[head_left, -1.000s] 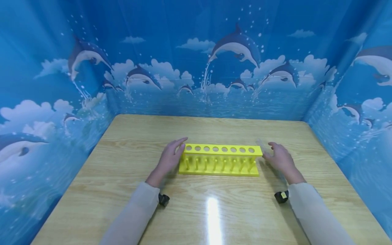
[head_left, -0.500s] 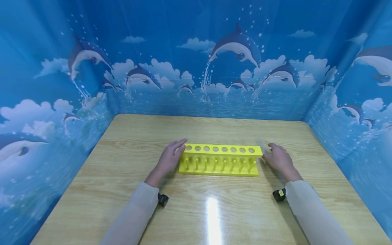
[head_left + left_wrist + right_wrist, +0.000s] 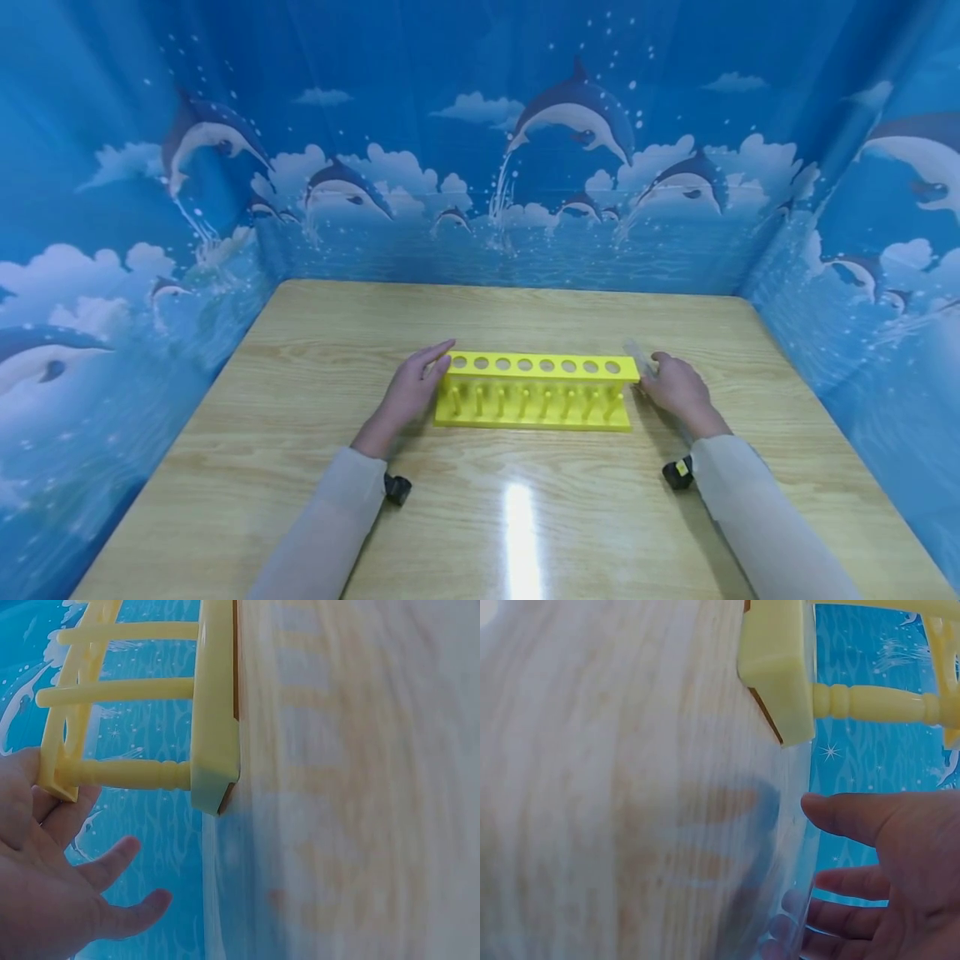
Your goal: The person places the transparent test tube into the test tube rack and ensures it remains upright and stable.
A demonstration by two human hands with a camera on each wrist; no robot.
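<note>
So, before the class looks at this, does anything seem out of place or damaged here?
Nothing looks spilled or damaged; the yellow rack stands upright. One oddity: a clear object beside its right end, by the right hand, too see-through to identify.

rack (image 3: 214, 697) pt. cut off, wrist cams

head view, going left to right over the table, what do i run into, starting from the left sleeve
Left sleeve → left grip → yellow rack → right grip → right sleeve.
</note>
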